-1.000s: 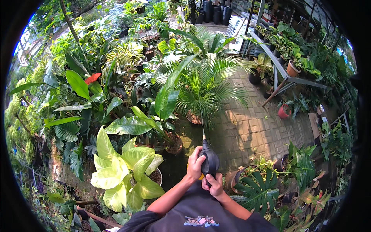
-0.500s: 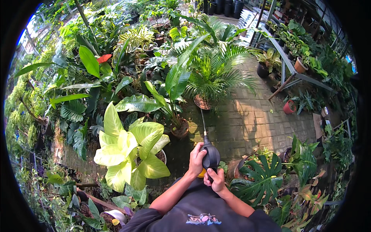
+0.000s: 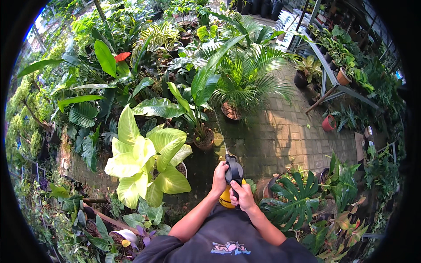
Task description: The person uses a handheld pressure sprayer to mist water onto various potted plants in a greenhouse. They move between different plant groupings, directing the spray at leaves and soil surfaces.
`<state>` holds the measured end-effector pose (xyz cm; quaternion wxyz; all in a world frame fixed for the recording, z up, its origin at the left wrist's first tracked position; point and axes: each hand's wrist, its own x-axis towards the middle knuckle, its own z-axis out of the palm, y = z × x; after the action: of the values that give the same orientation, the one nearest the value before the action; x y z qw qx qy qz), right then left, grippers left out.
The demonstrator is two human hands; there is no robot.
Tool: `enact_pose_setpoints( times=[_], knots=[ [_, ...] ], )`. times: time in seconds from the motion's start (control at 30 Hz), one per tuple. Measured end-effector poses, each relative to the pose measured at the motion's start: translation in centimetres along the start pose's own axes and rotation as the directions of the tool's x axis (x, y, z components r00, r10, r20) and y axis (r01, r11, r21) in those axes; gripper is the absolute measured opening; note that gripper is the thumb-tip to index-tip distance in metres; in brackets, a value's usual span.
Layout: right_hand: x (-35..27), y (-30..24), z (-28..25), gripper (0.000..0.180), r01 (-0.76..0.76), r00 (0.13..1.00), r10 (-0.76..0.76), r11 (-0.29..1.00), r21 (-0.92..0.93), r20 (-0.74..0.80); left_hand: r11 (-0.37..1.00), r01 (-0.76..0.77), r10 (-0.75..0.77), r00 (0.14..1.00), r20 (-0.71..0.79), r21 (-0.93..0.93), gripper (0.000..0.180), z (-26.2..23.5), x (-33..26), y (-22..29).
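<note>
Both hands are closed on a pressure sprayer with a black head (image 3: 234, 170) and a yellow bottle (image 3: 225, 200), close to my body. My left hand (image 3: 219, 179) wraps the left side of the head; my right hand (image 3: 244, 197) grips its black handle. From the nozzle a thin water jet runs forward and slightly left, passing between a long-leaved potted plant (image 3: 202, 90) and a potted palm (image 3: 245, 79). Where the jet lands is hard to make out. To the left of my hands stands a pale yellow-green broad-leaved plant (image 3: 144, 158), its white pot partly covered.
Brick paving (image 3: 285, 136) stretches ahead and to the right. A monstera (image 3: 291, 197) grows close on my right. Farther right, potted plants fill a metal rack (image 3: 326, 72), with a red pot (image 3: 329, 122) on the ground below. Dense foliage (image 3: 83, 114) lines the left.
The sprayer's nozzle has swung left in my hands. Its jet, which pointed at the palm's pot, now passes left of it. More of the yellow bottle shows.
</note>
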<state>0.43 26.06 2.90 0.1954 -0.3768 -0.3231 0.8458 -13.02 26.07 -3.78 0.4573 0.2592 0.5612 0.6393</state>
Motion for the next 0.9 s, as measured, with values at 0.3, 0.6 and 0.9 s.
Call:
enact_pose_setpoints(
  times=[0.3, 0.6, 0.9],
  knots=[
    [-0.9, 1.0, -0.9, 0.038, 0.091, 0.996, -0.091, 0.996, 0.024, -0.004, 1.000, -0.012, 0.012, 0.998, 0.056, 0.009, 0.027, 0.9, -0.7, 0.4],
    [-0.4, 1.0, -1.6, 0.042, 0.049, 0.996, -0.053, 0.998, 0.051, 0.067, 0.964, 0.005, -0.021, 0.998, 0.057, 0.265, 0.034, 0.0, -0.4, 2.4],
    [2.2, 0.0, -0.5, 0.041, 0.020, 0.972, -0.010, 0.999, -0.039, 0.236, 0.574, -0.281, 0.394, 0.918, 0.042, 0.769, 0.031, -3.4, -0.6, 9.0]
  ],
)
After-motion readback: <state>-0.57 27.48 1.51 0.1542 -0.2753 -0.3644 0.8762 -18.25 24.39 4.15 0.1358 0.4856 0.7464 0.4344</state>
